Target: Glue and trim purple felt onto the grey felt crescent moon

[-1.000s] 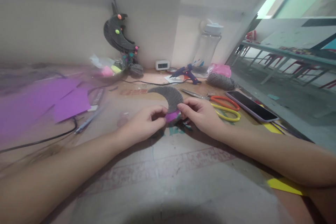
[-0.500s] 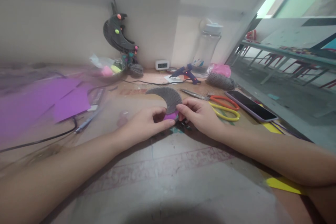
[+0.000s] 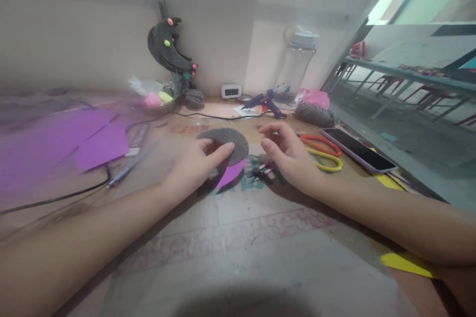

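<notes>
A crescent (image 3: 238,146), wrapped in grey yarn over its upper part and bare purple at its lower end, is pinched between the thumb and fingers of my left hand (image 3: 203,158). My right hand (image 3: 288,151) is raised just to its right, thumb and fingers apart, holding nothing. Below the right fingers a small dark item (image 3: 263,169) lies on the table, too blurred to name. Scissors with orange and yellow handles (image 3: 325,144) lie partly behind my right hand.
Purple sheets (image 3: 104,138) and a pen (image 3: 124,173) lie left. Along the back are a clock (image 3: 231,91), a blue glue gun (image 3: 266,104), a clear bottle (image 3: 295,67) and grey yarn (image 3: 315,114). A phone (image 3: 359,150) lies right. A dark crescent decoration (image 3: 163,47) hangs on the wall.
My right hand has let go of the crescent and moved right, its fingers opening. My left hand has shifted slightly left with the crescent, which is turned so more purple shows.
</notes>
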Demonstrator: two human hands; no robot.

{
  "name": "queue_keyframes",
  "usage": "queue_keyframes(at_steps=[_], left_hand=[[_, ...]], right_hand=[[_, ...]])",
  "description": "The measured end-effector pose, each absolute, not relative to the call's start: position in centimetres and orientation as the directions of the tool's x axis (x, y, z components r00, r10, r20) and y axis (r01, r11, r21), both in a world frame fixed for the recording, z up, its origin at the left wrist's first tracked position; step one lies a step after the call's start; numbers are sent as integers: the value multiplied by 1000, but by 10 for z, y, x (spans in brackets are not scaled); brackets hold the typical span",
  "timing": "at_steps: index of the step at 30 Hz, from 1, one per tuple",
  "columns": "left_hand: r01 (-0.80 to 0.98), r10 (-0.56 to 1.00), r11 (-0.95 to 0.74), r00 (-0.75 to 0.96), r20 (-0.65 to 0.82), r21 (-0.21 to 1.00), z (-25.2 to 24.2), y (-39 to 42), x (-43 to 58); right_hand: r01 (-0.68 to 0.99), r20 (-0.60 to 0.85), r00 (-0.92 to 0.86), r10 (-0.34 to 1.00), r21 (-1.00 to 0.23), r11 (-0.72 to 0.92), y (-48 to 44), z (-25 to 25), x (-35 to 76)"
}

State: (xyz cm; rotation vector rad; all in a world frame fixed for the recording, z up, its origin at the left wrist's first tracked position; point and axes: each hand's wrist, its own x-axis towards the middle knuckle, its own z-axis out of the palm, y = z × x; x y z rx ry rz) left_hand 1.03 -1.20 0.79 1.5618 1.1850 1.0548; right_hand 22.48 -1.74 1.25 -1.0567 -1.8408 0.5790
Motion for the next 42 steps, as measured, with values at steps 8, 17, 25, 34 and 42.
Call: queue_keyframes(at_steps=[8,17,25,34,42], left_hand=[[261,974,-224,88,209,939,10,-13,11],[214,974,-215,118,193,953,4,-14,14],[282,974,-225,40,222,933,4,-5,8],[335,979,-203,52,197,920,2,-4,6],[315,980,-200,86,182,928,5,-3,8]], right_hand=[[509,262,-537,802,-657,556,-26,17,214],[490,232,-523,820,-705,512,-22,16,210],[345,492,-700,517,-401,849,-32,13,219],[356,568,-673,474,-314,880,-29,13,222],[327,600,-651,465,-332,885,-25,5,224]])
